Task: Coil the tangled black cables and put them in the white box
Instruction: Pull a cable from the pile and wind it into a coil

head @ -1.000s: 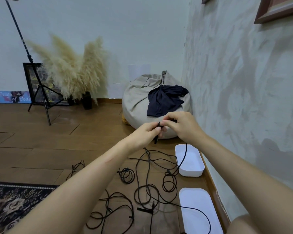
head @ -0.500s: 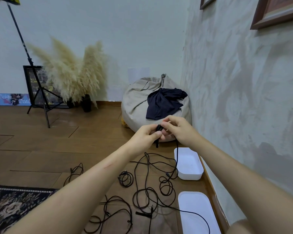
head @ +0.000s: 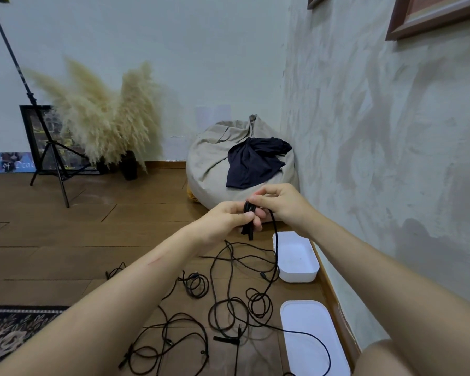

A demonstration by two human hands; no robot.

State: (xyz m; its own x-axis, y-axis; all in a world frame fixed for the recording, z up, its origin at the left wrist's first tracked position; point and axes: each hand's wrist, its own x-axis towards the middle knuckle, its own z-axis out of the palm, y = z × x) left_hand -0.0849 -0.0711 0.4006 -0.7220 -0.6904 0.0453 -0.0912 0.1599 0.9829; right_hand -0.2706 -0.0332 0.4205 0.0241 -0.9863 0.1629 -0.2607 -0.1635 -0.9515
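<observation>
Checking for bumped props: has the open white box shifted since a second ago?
No. The white box still sits against the skirting board, with the same gap to the white lid nearer the person.

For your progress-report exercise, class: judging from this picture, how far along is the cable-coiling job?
Done: nothing yet; the white box is empty. In hand: the left hand and right hand pinch a few folds of one black cable, its tail trailing down. Left: other tangled cables lie on the floor.
</observation>
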